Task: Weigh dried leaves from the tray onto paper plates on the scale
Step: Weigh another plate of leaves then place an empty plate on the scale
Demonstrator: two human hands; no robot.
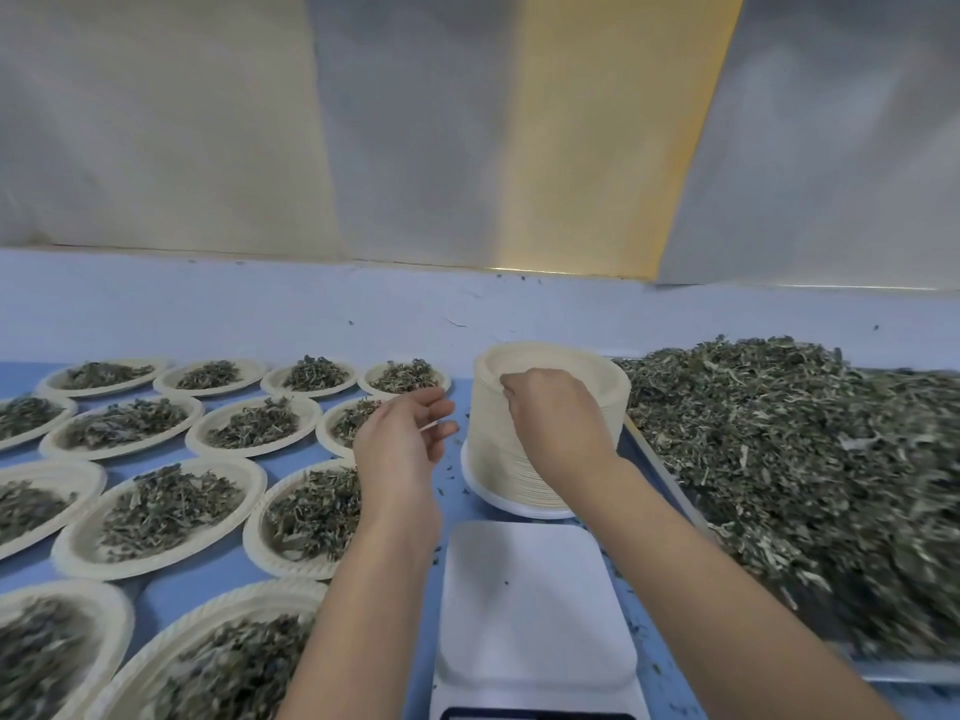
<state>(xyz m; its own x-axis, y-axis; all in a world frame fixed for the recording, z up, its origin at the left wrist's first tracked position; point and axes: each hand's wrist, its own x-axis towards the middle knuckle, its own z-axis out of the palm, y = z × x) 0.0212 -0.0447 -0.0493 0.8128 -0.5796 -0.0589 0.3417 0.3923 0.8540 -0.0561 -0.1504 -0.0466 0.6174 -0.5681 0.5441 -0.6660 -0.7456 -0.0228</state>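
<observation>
Fingers, right hand [561, 423]: curled fingertips [511, 387] pinch the left rim of the top plate [524, 358] of the stack.
Fingers, left hand [400, 444]: its fingers [436, 407] are loosely spread and relaxed and hold nothing. The hand hovers just left of the stack, above the filled plates.
Scale [535, 600]: at 6 o'clock, nearest of all. Its white platform shows a few dark specks, and the frame edge cuts its display strip.
Table [166, 600]: blue, with leaf crumbs scattered around the scale and the stack.
Filled plates [70, 548]: from 7 to 10 o'clock, cream paper plates lie in rows with rims close together or touching. Each holds a small heap of dried leaves [166, 506].
Stack of paper plates [488, 449]: at 12 o'clock, just beyond the scale. It stands tall and upright between the filled plates and the tray, on 1 wider white base plate.
Tray [670, 491]: from 1 to 4 o'clock, its grey rim runs just beside the stack and the scale.
Leaf pile [779, 459]: grey-green, heaped across the tray and blurred toward the right edge.
Wall [415, 148]: farthest back, pale grey panels with 1 yellow band.
</observation>
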